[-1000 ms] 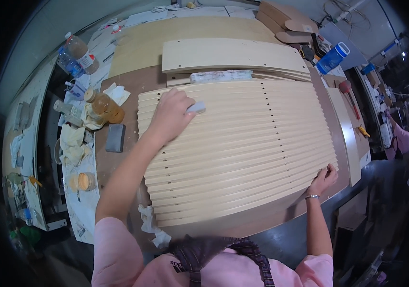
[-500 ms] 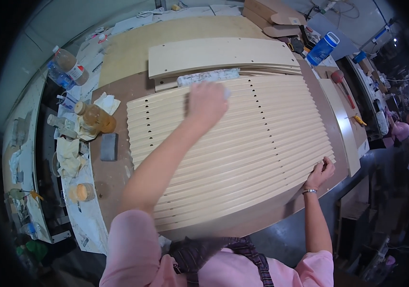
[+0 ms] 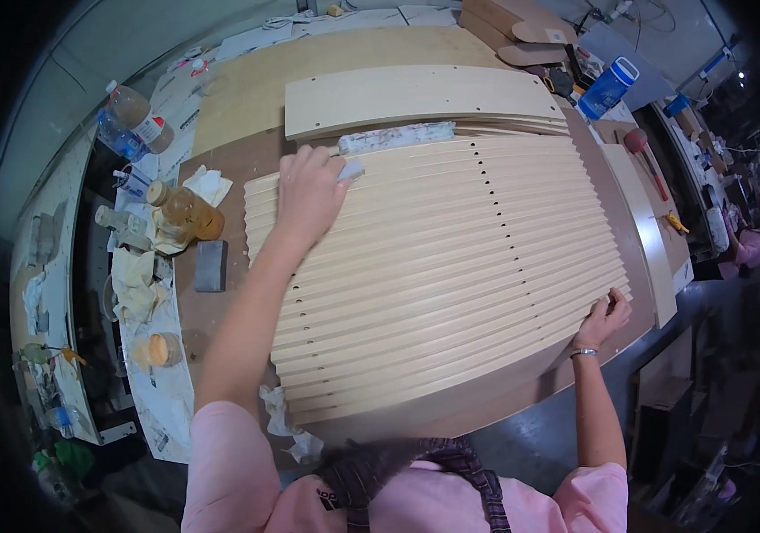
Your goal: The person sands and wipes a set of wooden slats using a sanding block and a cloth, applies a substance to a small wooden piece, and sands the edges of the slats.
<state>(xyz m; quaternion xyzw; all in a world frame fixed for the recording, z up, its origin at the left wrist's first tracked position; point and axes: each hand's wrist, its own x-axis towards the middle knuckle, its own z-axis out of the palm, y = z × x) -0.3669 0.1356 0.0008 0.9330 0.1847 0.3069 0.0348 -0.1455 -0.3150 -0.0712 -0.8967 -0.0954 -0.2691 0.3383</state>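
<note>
A wide set of pale wooden boards [image 3: 415, 258] lies in overlapping, stepped rows, with two lines of dark holes across them. My left hand [image 3: 309, 191] is over the far left part of these rows, its fingers closed round a small grey block [image 3: 351, 170] that resembles a sanding block. Part of that block is hidden by the fingers. At the near right corner, my right hand [image 3: 604, 318] has its bent fingers gripping the board edges. Just beyond the rows lies a long whitish, stained roller-like piece [image 3: 397, 137].
Behind the rows are stacked pale panels [image 3: 415, 98]. To the left stand a bottle of amber liquid [image 3: 193, 211], a dark grey block [image 3: 211, 266] and an orange-filled jar [image 3: 163, 349]. On the right are a blue bottle [image 3: 608, 89] and a red-handled mallet [image 3: 646, 160]. Another person [image 3: 748, 249] is far right.
My left hand has swept left along the far rows with the grey block. My right hand keeps its place at the near right corner. The whole view has shifted slightly.
</note>
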